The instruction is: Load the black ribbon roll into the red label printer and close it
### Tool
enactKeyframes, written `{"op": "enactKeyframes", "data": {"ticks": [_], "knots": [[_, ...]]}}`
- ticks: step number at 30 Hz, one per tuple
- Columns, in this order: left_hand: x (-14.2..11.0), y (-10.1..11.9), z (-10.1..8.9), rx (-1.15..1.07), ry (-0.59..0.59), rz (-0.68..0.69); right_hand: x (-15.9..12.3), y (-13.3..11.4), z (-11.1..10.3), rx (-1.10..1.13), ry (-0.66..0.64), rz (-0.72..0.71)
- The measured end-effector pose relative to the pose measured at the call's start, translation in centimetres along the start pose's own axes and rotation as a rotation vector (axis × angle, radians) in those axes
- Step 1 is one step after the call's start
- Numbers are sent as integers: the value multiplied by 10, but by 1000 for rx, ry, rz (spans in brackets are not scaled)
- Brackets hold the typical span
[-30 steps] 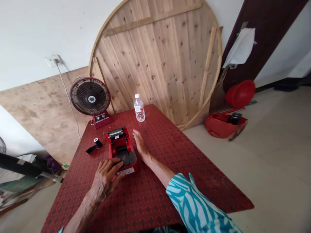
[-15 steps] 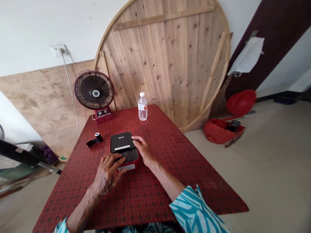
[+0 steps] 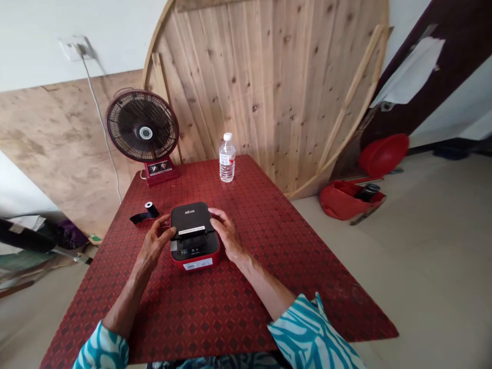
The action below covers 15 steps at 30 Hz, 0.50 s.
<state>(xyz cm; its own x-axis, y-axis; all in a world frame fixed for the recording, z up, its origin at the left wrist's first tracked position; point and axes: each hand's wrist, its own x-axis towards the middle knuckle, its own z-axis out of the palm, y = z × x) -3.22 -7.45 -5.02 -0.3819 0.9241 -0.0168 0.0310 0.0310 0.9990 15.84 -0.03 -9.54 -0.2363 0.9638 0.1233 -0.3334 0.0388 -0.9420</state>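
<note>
In front of me, a red diamond-patterned cover spreads over the table (image 3: pixel 215 318). A small red-and-black printer (image 3: pixel 194 236) sits mid-table, a roll of black ribbon (image 3: pixel 151 209) lies just left of it, and a desk fan (image 3: pixel 143 134) and water bottle (image 3: pixel 227 159) stand near the far edge.

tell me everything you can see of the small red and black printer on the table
The small printer sits flat on the red patterned tabletop, its black lid shut over a red base, both plastic by the look. The lid shows a small logo and a pale strip; a white label is stuck on the front. The left hand and right hand lie against its sides.
</note>
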Motion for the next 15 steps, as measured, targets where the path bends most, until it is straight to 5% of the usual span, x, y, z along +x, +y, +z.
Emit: {"op": "enactKeyframes", "data": {"ticks": [15], "knots": [[-10, -22, -8, -229, -161, -31, -3, 25, -2, -6, 31, -26]]}}
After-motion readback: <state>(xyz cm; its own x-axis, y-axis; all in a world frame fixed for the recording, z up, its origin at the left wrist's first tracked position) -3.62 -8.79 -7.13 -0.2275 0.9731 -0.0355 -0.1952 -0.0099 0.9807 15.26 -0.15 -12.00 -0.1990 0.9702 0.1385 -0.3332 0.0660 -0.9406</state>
